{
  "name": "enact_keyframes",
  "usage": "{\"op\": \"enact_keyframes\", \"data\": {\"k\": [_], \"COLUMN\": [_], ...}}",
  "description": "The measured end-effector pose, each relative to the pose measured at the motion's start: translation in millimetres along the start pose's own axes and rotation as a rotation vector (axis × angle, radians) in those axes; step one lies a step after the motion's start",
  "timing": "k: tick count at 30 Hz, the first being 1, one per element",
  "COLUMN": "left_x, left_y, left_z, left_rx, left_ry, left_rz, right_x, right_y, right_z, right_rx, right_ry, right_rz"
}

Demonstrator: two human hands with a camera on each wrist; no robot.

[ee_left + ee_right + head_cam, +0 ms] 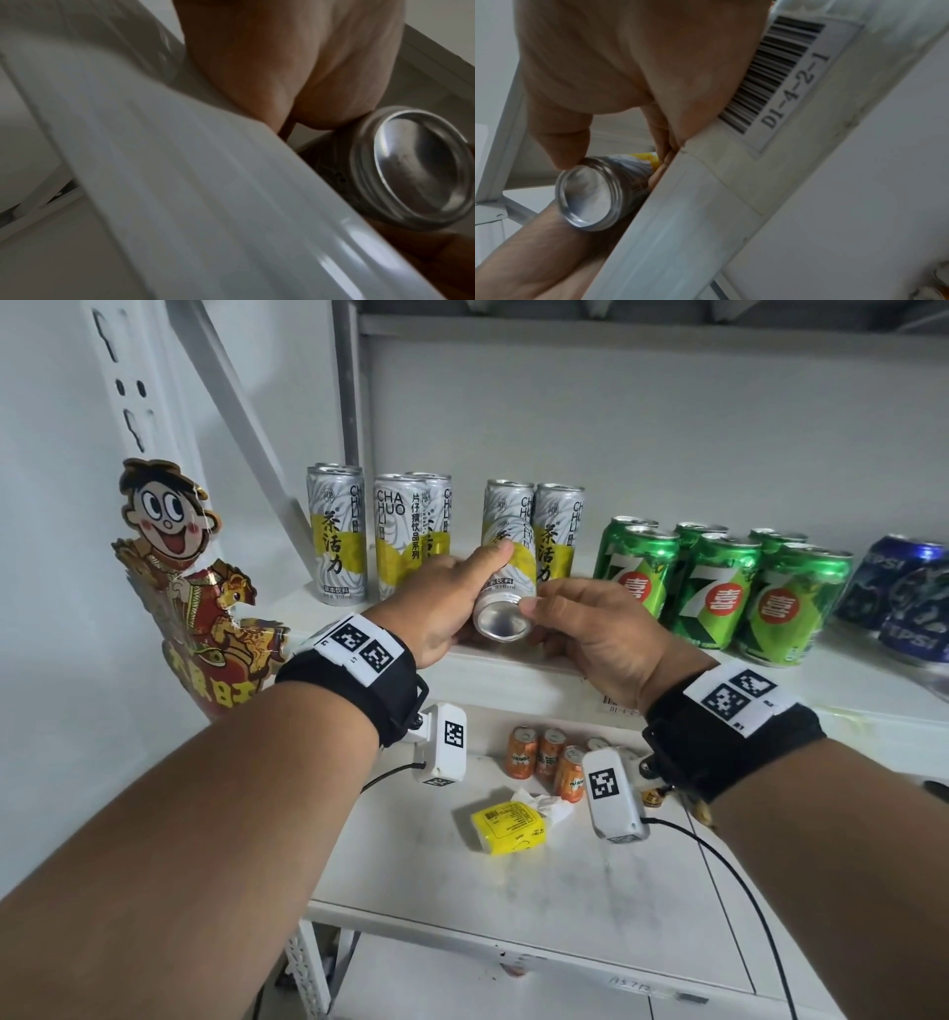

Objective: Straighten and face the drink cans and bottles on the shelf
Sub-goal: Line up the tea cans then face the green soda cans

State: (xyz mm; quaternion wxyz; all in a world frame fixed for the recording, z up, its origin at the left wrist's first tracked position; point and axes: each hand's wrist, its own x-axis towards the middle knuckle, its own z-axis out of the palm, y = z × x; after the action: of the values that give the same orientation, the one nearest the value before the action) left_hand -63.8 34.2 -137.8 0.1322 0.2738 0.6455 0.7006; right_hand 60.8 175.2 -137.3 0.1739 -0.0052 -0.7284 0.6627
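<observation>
Mid-straighten: tea can (pixel 506 580) tipped back at shelf (pixel 518 662) front edge, base showing, left hand (pixel 447 603) and right hand (pixel 590 621) both wrapped round it. Next, probably: stand upright, label forward, beside neighbours.

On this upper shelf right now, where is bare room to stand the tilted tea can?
Free: the gap between the left tea cans and the upright tea can, behind the tilted can. Crowded: the green cans and blue cans.
</observation>
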Motion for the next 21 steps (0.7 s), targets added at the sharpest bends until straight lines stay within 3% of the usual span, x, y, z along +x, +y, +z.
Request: {"op": "enact_keyframes", "data": {"k": [11,21], "left_x": [-0.9,-19.9], "left_y": [-8.1,4.8], "left_z": [-4.7,5.6], "left_rx": [-0.041,0.124], "left_ry": [-0.039,-0.051], "left_rz": [0.093,0.246], "right_x": [-3.0,-13.1], "right_y": [3.4,0.9], "right_z": [-1.9,8.1], "right_rx": [-0.111,-0.270], "right_ry": [-0.062,0.111], "right_rz": [-0.068,-0.138]}}
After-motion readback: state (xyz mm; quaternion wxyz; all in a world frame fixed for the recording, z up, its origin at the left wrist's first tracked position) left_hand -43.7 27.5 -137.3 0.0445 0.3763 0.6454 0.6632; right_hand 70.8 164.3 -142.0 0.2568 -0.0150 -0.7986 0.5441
